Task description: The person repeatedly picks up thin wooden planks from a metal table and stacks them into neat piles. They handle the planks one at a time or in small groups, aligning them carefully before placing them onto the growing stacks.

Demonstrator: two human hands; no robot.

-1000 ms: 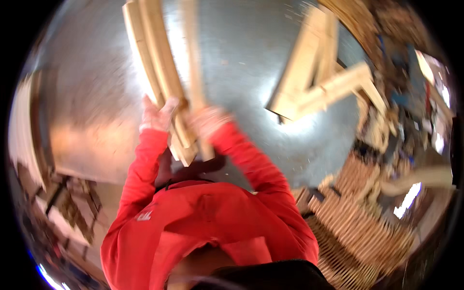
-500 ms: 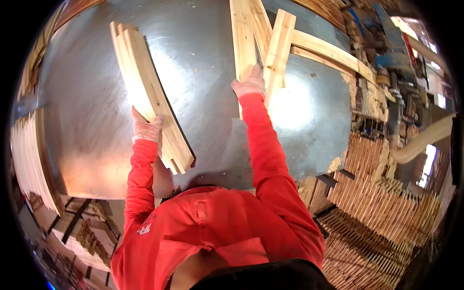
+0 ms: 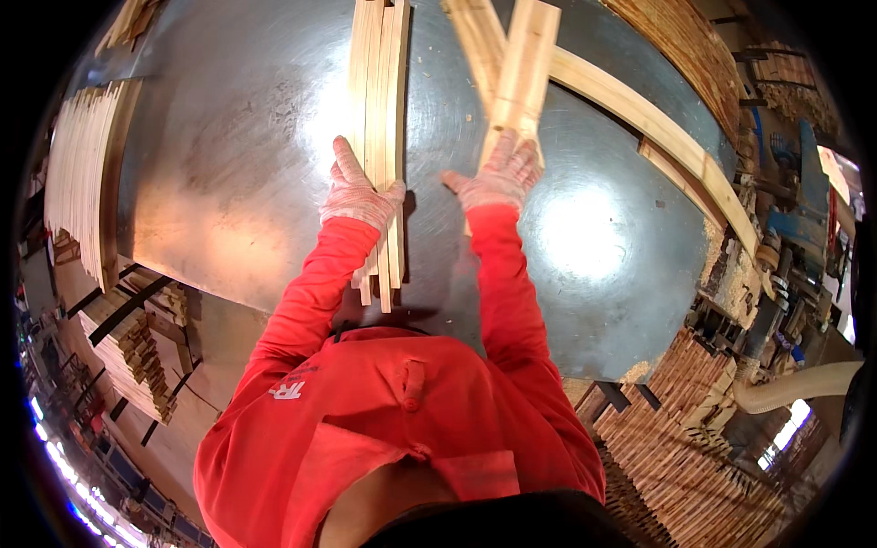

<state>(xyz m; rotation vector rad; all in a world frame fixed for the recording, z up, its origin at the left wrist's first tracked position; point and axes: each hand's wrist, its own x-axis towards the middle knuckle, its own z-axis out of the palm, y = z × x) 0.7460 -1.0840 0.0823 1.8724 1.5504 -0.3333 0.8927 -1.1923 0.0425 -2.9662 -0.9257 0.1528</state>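
Note:
A bundle of long, pale wooden strips (image 3: 373, 110) lies lengthwise on the metal tabletop, its near ends uneven. My left hand (image 3: 356, 194), in a whitish glove, grips this bundle near its closer end, fingers along the left side and thumb at the right. To the right, my gloved right hand (image 3: 499, 175) rests on the near end of a wooden board (image 3: 523, 68). Its fingers lie flat on the wood and the thumb sticks out to the left. Another board (image 3: 477, 41) slants partly beneath that one.
A long board (image 3: 653, 119) crosses the table's right side toward machinery (image 3: 776, 237). Stacked strips stand at the left edge (image 3: 82, 173) and lower right (image 3: 685, 429). More wood (image 3: 132, 356) is piled at lower left. A pale hose (image 3: 799, 388) runs at right.
My left hand has brought the bundle rightward and straightened it, closer to my right hand. My right hand has shifted from the left-hand board onto the one beside it. The view has turned slightly.

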